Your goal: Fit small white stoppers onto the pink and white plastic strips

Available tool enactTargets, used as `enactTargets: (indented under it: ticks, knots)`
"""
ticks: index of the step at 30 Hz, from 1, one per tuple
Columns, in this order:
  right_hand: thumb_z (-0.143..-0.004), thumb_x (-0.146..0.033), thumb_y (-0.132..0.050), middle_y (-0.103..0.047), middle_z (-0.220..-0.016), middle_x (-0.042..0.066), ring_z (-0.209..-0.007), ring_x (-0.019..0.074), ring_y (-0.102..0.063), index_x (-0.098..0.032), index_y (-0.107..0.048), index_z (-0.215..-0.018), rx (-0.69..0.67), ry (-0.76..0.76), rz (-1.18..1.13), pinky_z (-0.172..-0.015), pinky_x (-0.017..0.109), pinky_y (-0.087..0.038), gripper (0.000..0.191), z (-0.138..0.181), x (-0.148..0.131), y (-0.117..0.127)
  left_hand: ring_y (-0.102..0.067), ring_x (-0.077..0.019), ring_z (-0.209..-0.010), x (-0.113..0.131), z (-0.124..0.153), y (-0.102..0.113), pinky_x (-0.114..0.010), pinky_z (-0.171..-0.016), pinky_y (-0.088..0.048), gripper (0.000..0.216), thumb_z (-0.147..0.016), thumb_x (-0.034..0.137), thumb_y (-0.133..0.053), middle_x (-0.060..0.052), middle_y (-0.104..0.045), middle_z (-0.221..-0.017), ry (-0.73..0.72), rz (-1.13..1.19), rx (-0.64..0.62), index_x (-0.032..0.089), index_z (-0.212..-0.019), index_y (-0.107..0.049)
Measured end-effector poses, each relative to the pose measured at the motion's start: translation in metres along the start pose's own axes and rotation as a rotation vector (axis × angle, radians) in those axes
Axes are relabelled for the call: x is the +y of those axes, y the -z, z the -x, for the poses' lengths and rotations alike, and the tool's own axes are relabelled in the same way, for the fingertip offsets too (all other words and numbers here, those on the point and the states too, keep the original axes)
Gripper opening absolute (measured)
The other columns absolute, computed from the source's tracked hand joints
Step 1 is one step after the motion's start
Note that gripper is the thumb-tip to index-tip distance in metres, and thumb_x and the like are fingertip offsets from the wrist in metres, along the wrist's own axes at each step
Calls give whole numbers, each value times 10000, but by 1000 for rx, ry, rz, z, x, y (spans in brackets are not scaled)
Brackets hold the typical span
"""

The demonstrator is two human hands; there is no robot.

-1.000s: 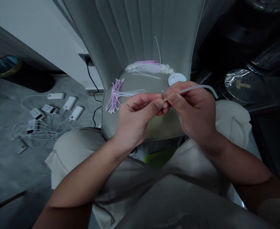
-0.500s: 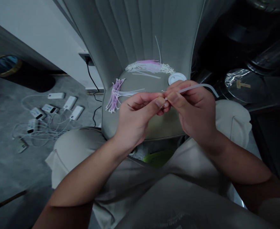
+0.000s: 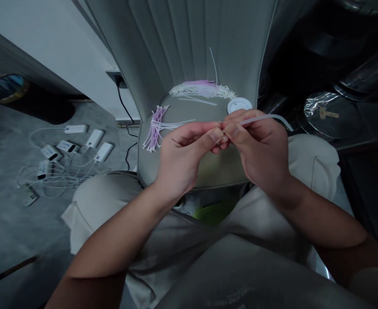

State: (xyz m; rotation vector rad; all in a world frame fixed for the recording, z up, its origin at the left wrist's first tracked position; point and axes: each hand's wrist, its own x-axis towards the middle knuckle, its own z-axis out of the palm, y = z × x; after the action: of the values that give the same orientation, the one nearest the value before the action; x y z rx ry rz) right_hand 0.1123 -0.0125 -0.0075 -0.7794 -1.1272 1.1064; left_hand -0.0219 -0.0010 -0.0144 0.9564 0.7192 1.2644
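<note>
My right hand [image 3: 261, 150] pinches a thin, pale flexible stick [image 3: 266, 116] that bends out to the right past the knuckles. My left hand [image 3: 185, 154] is closed in a pinch, its thumb and fingertips meeting those of the right. A tiny white piece shows between the fingertips, too small to name. Beyond the left hand lies a bundle of purple and white sticks [image 3: 156, 128] with small white ends. Farther back on the seat is a heap of similar sticks [image 3: 202, 89], one standing up against the backrest. A round white lid-like dish [image 3: 239, 105] sits just behind the right hand.
The grey chair [image 3: 182, 38] stands before my knees. On the floor at left lie several white power banks [image 3: 95, 139] with tangled cables [image 3: 68, 178]. A black cord hangs from a wall socket [image 3: 114, 77]. A dark cylinder [image 3: 31, 101] lies far left; shiny round containers [image 3: 324, 115] stand at right.
Both hands stay pinched together, with only a slight shift at the fingertips. The stick's free end has moved a little to the left. The things on the chair have not moved.
</note>
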Motion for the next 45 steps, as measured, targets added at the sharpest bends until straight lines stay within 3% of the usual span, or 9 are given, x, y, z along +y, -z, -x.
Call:
enactTargets:
  ticks: [12, 18, 28, 40, 45]
  knots:
    - [-843, -333, -791, -703, -855, -2, -706, 103, -653, -207, -763, -782, 41, -31, -105, -661, 252, -608, 143, -3, 12, 5, -677, -97, -664, 0, -5, 5, -245, -659, -557, 141, -778, 323, -848, 1, -742, -734, -71, -63, -4, 212, -848, -797]
    - [-854, -335, -778, -713, -807, -9, -700, 98, -659, -201, -754, -778, 97, -67, -52, -688, 248, -588, 156, -4, 7, 6, -700, -116, -770, -5, -7, 10, -286, -801, -581, 201, -761, 364, -856, 4, -763, -830, -97, -123, 47, 254, -919, -797]
    - [-837, -392, -785, -720, -873, 1, -844, 132, -688, -218, -745, -774, 93, -99, -61, -765, 281, -609, 189, -3, 13, 5, -738, -187, -1030, -13, -9, 6, -354, -903, -609, 246, -752, 392, -860, -14, -791, -1088, -11, -18, -35, 290, -962, -782]
    - [-866, -339, -767, -712, -871, -11, -868, 128, -677, -237, -735, -797, 49, -56, -91, -805, 283, -587, 127, 1, 16, 8, -754, -164, -994, -15, -7, 1, -329, -894, -627, 155, -734, 349, -878, 18, -808, -1013, -4, 58, -38, 303, -860, -800]
    - [-900, -286, -729, -694, -843, -30, -876, 115, -669, -252, -734, -793, 53, -20, -71, -829, 276, -584, 112, 2, 10, 6, -713, -185, -1166, -14, -5, -2, -366, -1011, -592, 146, -753, 367, -865, 24, -802, -1069, 6, 37, -44, 306, -867, -796]
